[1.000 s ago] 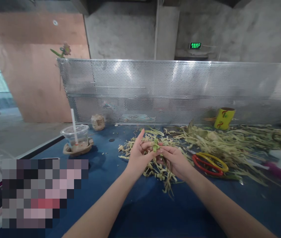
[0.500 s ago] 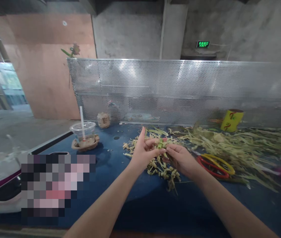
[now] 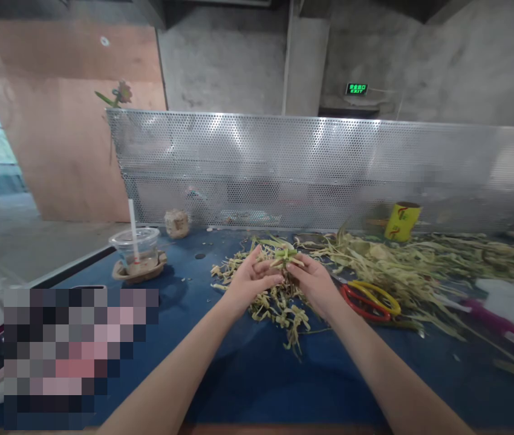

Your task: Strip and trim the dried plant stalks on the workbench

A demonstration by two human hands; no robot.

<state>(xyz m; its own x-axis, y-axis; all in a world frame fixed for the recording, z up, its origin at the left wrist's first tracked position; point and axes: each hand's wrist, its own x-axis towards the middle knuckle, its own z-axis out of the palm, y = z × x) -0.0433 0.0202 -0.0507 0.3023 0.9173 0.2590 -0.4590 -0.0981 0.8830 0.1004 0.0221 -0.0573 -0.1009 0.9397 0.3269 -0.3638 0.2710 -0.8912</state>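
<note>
Between my hands is a small piece of knotted green leaf strips (image 3: 286, 256), with its short ends poking out sideways. My right hand (image 3: 315, 283) pinches it from the right, thumb near its middle. My left hand (image 3: 245, 283) grips its left side, thumb pointing right and fingers curled behind. Below and around both hands lies a heap of pale knotted leaf pieces (image 3: 293, 320) on the blue table (image 3: 248, 374). To the right of my right hand lie scissors (image 3: 370, 302) with one red and one yellow handle loop.
A pile of long dry leaves (image 3: 384, 260) spreads across the right, with a yellow roll (image 3: 402, 222) behind it. A purple-handled tool (image 3: 502, 326) lies far right. A plastic cup with straw (image 3: 134, 251) stands left. A perforated metal panel (image 3: 257, 163) borders the back.
The view has turned slightly right, so things sit further left. The green knotted piece has been turned in my fingers and now shows its strips spread sideways. My left thumb has lowered.
</note>
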